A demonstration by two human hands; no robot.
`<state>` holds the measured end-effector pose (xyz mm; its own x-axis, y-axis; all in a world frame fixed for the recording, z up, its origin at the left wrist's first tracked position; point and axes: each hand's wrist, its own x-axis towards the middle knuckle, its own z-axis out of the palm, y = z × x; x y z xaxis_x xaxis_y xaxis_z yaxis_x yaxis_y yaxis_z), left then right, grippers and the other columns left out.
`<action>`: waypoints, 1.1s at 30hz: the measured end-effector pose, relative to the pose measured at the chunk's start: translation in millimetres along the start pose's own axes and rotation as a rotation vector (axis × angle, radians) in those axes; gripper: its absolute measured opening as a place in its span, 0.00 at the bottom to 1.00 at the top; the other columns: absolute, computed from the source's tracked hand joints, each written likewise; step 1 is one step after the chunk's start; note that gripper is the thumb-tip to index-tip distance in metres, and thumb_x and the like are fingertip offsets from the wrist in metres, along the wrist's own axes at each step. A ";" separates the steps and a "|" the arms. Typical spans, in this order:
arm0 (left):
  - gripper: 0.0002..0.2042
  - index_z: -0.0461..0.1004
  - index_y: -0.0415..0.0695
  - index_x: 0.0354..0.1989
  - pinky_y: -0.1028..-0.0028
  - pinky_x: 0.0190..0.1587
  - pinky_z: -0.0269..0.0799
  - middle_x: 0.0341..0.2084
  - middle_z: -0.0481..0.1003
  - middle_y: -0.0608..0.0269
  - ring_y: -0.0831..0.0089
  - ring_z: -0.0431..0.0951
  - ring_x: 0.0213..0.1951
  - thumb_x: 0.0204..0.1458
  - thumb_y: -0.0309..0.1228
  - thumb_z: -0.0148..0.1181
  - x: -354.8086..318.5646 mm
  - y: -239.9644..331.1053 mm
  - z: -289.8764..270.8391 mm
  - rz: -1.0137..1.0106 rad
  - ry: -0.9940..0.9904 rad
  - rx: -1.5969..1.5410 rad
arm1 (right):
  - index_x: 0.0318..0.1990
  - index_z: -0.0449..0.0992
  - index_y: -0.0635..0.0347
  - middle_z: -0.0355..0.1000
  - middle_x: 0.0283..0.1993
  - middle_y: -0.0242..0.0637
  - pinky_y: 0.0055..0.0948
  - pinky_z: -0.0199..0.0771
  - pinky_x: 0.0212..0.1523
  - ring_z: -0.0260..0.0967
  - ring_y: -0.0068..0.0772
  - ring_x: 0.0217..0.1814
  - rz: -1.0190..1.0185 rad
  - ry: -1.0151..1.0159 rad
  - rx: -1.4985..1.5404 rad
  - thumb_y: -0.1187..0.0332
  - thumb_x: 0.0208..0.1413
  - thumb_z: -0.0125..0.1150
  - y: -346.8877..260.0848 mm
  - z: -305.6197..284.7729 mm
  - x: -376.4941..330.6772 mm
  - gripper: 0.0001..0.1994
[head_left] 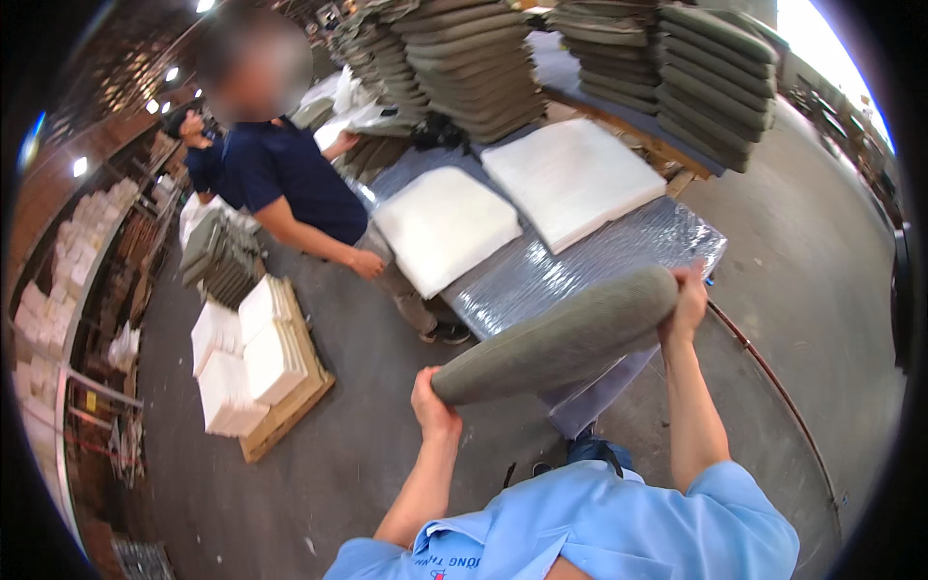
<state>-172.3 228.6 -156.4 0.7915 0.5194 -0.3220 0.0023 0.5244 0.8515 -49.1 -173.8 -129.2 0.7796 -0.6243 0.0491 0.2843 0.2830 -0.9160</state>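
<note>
A grey-green seat cushion [556, 338] is held up in front of me, tilted so that mostly its long edge shows. My left hand [435, 402] grips its near left end, fingers wrapped round the edge. At the far right end my right hand [684, 304] is closed on the cushion too. Beyond it stands a table wrapped in shiny plastic film [580, 275]. Two white foam pads lie on that table: a left one [448, 227] and a larger right one [572, 182].
Tall stacks of grey-green cushions [474, 68] rise behind the table, with more stacks [710, 87] at the right. A co-worker in a dark shirt [295, 179] stands at the table's left. White foam stacks [253, 353] sit on a wooden pallet [290, 425]. A hose [773, 377] crosses the floor.
</note>
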 end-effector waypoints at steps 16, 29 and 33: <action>0.34 0.64 0.32 0.72 0.64 0.67 0.69 0.67 0.71 0.42 0.56 0.74 0.66 0.61 0.35 0.69 -63.5 19.8 96.5 0.772 -0.734 0.759 | 0.22 0.75 0.57 0.75 0.23 0.38 0.47 0.70 0.61 0.75 0.42 0.32 -0.903 -0.933 -0.561 0.60 0.66 0.62 -26.8 143.3 -79.7 0.18; 0.34 0.60 0.34 0.75 0.58 0.72 0.63 0.72 0.64 0.36 0.46 0.66 0.73 0.64 0.35 0.63 -115.1 0.7 119.3 0.813 -0.913 0.789 | 0.38 0.83 0.58 0.83 0.38 0.37 0.47 0.66 0.69 0.80 0.41 0.46 -0.844 -0.791 -0.541 0.64 0.63 0.62 -53.2 76.7 -34.6 0.09; 0.34 0.57 0.35 0.77 0.60 0.71 0.64 0.72 0.64 0.38 0.49 0.67 0.72 0.65 0.33 0.61 -115.8 -11.6 126.6 0.658 -0.977 0.584 | 0.40 0.83 0.58 0.82 0.40 0.37 0.48 0.63 0.71 0.79 0.42 0.48 -0.862 -0.779 -0.597 0.63 0.65 0.59 -58.6 68.7 -6.9 0.10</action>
<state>-186.7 76.9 -76.6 0.8586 -0.2641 0.4393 -0.4836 -0.1335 0.8650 -32.8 -136.0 -48.5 0.6459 0.1980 0.7373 0.7184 -0.4845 -0.4992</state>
